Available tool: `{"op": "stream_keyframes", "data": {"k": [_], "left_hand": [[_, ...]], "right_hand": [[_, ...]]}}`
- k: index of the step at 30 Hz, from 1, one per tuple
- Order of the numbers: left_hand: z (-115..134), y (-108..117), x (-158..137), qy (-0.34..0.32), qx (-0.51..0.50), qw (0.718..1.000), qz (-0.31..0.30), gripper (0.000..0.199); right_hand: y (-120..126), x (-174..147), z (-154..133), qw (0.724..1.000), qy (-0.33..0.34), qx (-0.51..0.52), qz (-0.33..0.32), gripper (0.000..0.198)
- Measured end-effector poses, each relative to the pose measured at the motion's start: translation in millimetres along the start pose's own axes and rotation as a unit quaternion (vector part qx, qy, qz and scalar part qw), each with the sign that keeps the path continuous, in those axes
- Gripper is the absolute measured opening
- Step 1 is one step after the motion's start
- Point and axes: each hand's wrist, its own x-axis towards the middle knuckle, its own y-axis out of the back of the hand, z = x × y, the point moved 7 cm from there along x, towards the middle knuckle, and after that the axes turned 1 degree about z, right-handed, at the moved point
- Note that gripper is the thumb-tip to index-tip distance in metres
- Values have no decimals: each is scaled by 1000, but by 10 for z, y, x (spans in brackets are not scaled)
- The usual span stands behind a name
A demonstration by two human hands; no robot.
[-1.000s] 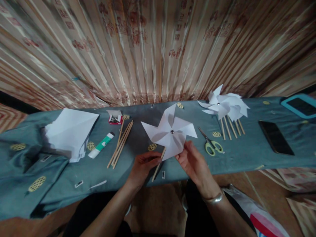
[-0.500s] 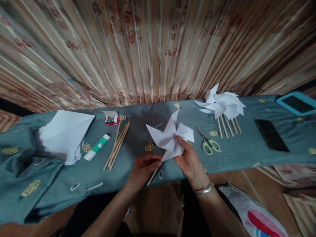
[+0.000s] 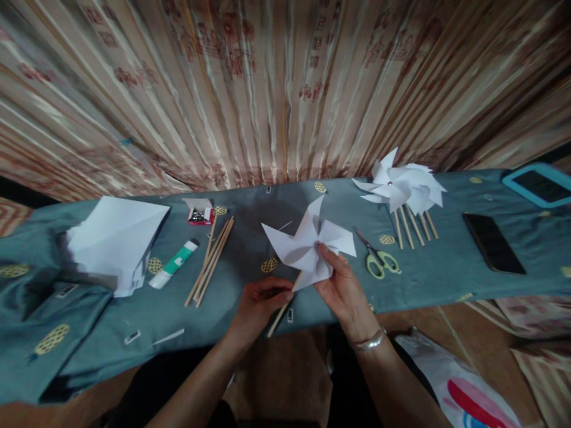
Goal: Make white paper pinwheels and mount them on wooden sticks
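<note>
A white paper pinwheel (image 3: 303, 246) is held over the table in front of me, its pointed blades spread out. My right hand (image 3: 341, 285) pinches it at the centre, the thumb beside a small pin head. The wooden stick (image 3: 277, 320) runs behind the paper and slants down toward the table's near edge. My left hand (image 3: 263, 303) grips this stick just below the blades, with thumb and fingers closed. Nearest to my right hand lie scissors (image 3: 379, 261) with light green handles. The stick's upper end is hidden behind the paper.
Finished pinwheels (image 3: 413, 187) lie at the back right, near a black phone (image 3: 493, 244) and a blue-framed device (image 3: 539, 185). Toward the left are loose wooden sticks (image 3: 209, 261), a glue stick (image 3: 173, 264), a small box of pins (image 3: 200, 215) and stacked white paper (image 3: 118, 238).
Both hands keep their hold on the pinwheel and stick. The right-hand blade has turned slightly, and the pin head shows more clearly beside my right thumb. The view has shifted a little.
</note>
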Motion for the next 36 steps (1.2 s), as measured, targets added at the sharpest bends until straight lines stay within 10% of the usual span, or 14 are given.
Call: {"op": "stream_keyframes", "data": {"k": [36], "left_hand": [[54, 127, 39, -3, -31, 998, 47, 22]], "right_hand": [[26, 20, -14, 995, -8, 0, -102, 37]]}}
